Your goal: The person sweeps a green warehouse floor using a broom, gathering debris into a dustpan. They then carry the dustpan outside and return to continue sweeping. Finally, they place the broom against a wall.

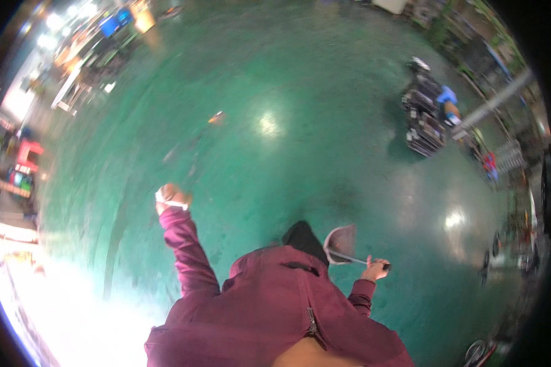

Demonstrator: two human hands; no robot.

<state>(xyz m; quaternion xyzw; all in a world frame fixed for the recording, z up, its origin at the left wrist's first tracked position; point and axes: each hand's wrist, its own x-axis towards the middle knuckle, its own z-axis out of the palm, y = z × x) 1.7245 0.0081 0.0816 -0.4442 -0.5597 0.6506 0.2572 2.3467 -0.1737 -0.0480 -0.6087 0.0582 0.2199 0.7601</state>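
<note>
My right hand [374,269] is closed round the dark grip of a long-handled dustpan. Its thin grey rod runs left to the pan [341,243], which has a pale rim and is close to my dark shoe [305,240]. Out to the left, my left hand [174,197] is held over the green floor, with a white band around it near the cuff. Motion blur smears its fingers, so whether it grips anything does not show. A small orange and white object [216,117], blurred, lies on the floor ahead of that hand.
Dark stacked crates [423,116] stand on the green floor [275,177] at the right, beside a grey pole [496,103]. Cluttered benches [95,52] line the far left. Red items [29,156] sit along the left side. A wheel [475,353] shows at the lower right.
</note>
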